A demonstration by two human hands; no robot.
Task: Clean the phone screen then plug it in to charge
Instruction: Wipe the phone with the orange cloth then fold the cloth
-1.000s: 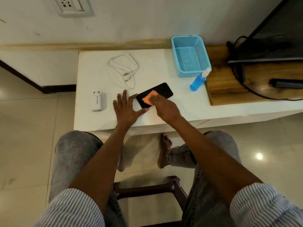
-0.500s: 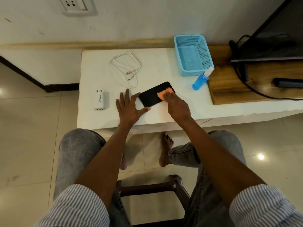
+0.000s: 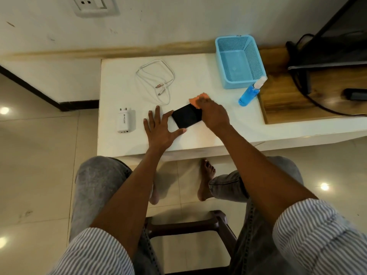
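A black phone [image 3: 185, 117] lies screen-up on the white table [image 3: 123, 147]. My left hand [image 3: 160, 129] lies flat on the table with straight fingers; its index finger and thumb brace the phone's near-left corner. My right hand [image 3: 213, 114] presses an orange cloth [image 3: 197, 99] onto the phone's far right end, covering that end. The cloth sticks out beyond my fingertips. A white charger adapter [image 3: 125, 121] lies left of my left hand. A coiled white cable [image 3: 156, 80] lies behind the phone.
A blue spray bottle [image 3: 249, 93] lies tilted right of the phone, below a blue mesh basket [image 3: 241, 60]. A wooden board [image 3: 282, 100] with black cables and a dark screen is at the far right. A wall socket [image 3: 93, 4] sits top left.
My right hand has slid the orange cloth along the screen from the phone's near left part to its far right end. My left hand has stayed braced at the corner.
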